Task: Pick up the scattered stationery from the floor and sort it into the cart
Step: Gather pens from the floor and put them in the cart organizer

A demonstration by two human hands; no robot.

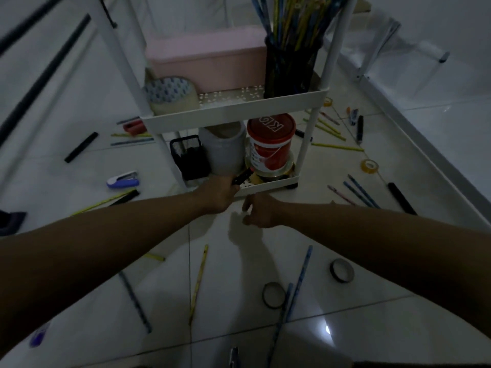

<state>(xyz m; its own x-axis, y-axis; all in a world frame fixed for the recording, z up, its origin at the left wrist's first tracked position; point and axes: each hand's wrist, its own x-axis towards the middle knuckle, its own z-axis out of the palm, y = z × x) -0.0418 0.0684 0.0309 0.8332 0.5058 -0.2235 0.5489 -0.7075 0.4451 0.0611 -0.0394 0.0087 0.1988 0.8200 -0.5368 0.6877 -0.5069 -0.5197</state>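
Observation:
A white tiered cart (271,100) stands ahead on the tiled floor. My left hand (218,193) grips a dark marker with a red end (243,176) at the front rim of the bottom shelf, beside a black mesh holder (190,158). My right hand (259,211) hangs just in front of the cart with its fingers curled and nothing in it. Pencils lie on the floor: a yellow one (198,284) and a blue one (303,274) near me. Two tape rings (273,295) (342,270) lie at the lower right.
The bottom shelf holds a white jar (225,150) and a red-lidded tub (271,144). The upper shelf carries a pink box (210,65) and a mesh cup of pencils (289,67). A blue stapler (123,179), black markers, yellow pencils (337,146) and a yellow tape roll (369,166) lie around the cart.

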